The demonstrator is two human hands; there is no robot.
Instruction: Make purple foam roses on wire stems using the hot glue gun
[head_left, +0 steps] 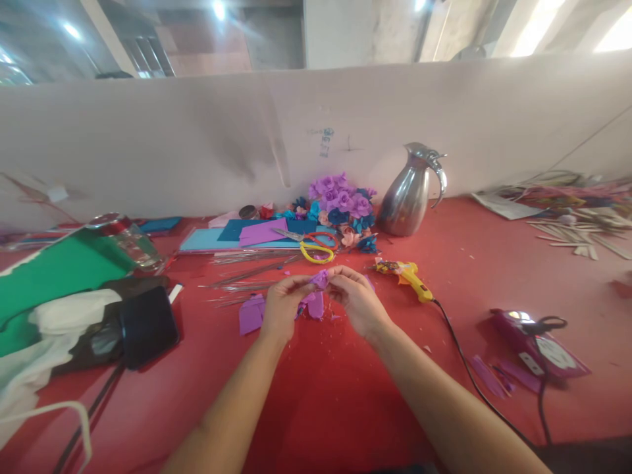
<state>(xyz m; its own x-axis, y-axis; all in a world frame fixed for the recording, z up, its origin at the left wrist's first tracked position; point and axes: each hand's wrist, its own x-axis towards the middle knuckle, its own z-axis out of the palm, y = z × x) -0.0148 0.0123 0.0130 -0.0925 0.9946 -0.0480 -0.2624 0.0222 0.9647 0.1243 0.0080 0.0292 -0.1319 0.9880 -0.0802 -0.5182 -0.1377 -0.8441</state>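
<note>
A small purple paper flower is pinched between the fingertips of both hands above the red table. My left hand holds its left side, while my right hand grips it from the right. Below the fingers lie purple paper pieces, partly hidden by the left hand. Scissors with yellow and red handles rest on coloured sheets just beyond. To the right of my right hand is a yellow glue gun with a dark cord.
Purple, blue and pink paper flowers are bunched at the back beside a steel jug. Thin wires lie left of centre. A dark phone and a glass are at left; a maroon power strip sits at right.
</note>
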